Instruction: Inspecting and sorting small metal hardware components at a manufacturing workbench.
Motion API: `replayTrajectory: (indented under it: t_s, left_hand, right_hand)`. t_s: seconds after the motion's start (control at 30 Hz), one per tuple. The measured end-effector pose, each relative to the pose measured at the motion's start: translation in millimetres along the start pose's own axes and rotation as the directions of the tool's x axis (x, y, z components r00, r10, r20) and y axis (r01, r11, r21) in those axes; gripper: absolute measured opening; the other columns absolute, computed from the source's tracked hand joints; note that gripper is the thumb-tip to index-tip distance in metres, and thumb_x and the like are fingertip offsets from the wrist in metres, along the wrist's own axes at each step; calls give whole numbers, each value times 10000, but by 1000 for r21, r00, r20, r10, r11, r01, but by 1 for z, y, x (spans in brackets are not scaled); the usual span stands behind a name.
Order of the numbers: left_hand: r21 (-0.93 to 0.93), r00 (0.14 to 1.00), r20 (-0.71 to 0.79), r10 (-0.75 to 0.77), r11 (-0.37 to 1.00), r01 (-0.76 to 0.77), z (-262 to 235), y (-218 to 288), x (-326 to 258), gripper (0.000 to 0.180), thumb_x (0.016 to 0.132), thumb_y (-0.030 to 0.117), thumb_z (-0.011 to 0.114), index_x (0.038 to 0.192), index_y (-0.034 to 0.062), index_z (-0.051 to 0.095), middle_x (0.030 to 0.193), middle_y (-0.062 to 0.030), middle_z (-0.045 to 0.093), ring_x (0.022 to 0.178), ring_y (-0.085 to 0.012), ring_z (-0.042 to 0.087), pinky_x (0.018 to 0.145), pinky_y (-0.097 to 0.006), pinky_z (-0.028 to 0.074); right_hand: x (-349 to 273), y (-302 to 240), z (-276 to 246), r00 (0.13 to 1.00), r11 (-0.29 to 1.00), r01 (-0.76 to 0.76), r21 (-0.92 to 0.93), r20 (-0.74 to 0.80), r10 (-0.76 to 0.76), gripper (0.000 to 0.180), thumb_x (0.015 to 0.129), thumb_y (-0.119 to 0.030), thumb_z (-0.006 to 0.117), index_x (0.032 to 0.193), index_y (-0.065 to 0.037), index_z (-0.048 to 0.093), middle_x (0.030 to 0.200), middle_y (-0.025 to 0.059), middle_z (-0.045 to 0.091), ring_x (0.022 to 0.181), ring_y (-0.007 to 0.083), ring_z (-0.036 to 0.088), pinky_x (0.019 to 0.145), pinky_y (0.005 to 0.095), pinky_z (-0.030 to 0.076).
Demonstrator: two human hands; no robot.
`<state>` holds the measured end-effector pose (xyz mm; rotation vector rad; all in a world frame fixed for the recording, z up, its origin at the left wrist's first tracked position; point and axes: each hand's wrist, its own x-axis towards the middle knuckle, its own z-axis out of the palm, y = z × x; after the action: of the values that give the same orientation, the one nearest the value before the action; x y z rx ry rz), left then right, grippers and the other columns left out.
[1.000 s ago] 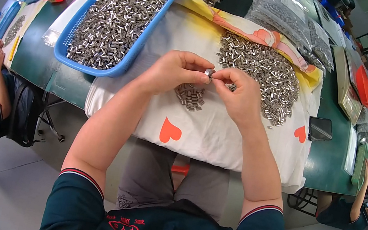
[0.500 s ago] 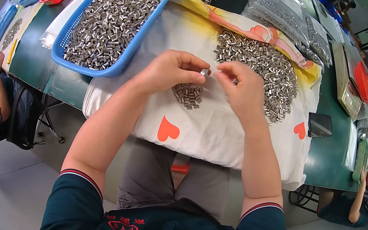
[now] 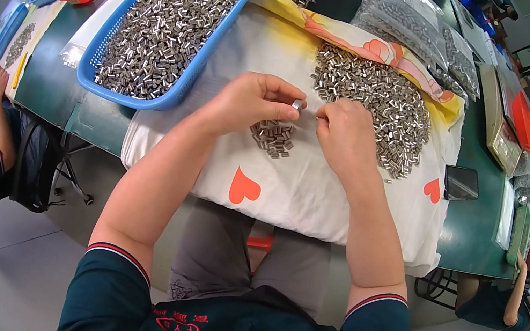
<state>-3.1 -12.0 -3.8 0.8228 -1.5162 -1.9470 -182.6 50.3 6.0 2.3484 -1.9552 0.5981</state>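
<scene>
Single-piece handling seems under way; left hand (image 3: 248, 102) pinches a metal piece (image 3: 297, 104); right hand (image 3: 348, 136) is curled, its hold unclear; next move likely calls for fingertip precision

One fisheye view looks from the person's head, steeply down and forward onto the cloth (image 3: 303, 190), near enough that the left hand (image 3: 251, 103) and right hand (image 3: 347, 134) stand large over it. The lap (image 3: 215, 249) shows below the cloth; the curving tabletop (image 3: 476, 235) spreads beyond its sides.
</scene>
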Motion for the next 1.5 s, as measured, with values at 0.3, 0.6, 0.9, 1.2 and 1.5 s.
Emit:
replayTrajectory:
  t_s: [0.3,0.6,0.9,1.2,1.5]
  left_hand:
    - [-41,1000,0,-17,999,17,-1,4,-2,297,763,-14,599,1051,-48,538,949,-86,609,831,-115,585,751,-235,480]
    - [-57,1000,6,18,998,-17,-1,-1,0,284,770,16,615,1040,-46,551,887,-90,623,780,-108,593,689,-210,482]
    - [-61,998,-62,-16,998,12,2,6,-3,302,769,24,619,1049,-60,543,897,-100,623,794,-112,592,706,-214,481]
    - [20,1000,-11,4,1000,-4,1,5,-3,281,767,21,617,1034,-48,559,893,-86,623,791,-105,589,705,-209,477]
    - [86,999,-43,12,996,-8,1,6,-4,271,759,11,618,1022,-37,571,896,-65,624,774,-84,582,686,-197,472]
  right_hand:
    - [4,-6,-16,994,898,-111,425,43,103,49,716,-71,582,736,-28,596,759,82,585,744,219,559,672,335,440]
    - [2,-20,-14,984,702,-174,691,89,156,112,725,-30,586,836,-28,604,772,37,611,728,112,568,632,242,444]
    - [2,-26,-4,974,864,30,503,-208,87,58,689,-26,596,745,-22,579,705,92,577,658,227,561,585,307,441]
    - [2,-17,-15,992,739,-118,663,44,119,117,722,-66,612,833,-29,606,746,59,611,684,155,585,614,255,450]
    - [6,14,-33,992,906,-123,405,13,129,112,715,-67,608,819,-25,604,730,69,602,634,157,563,583,260,438]
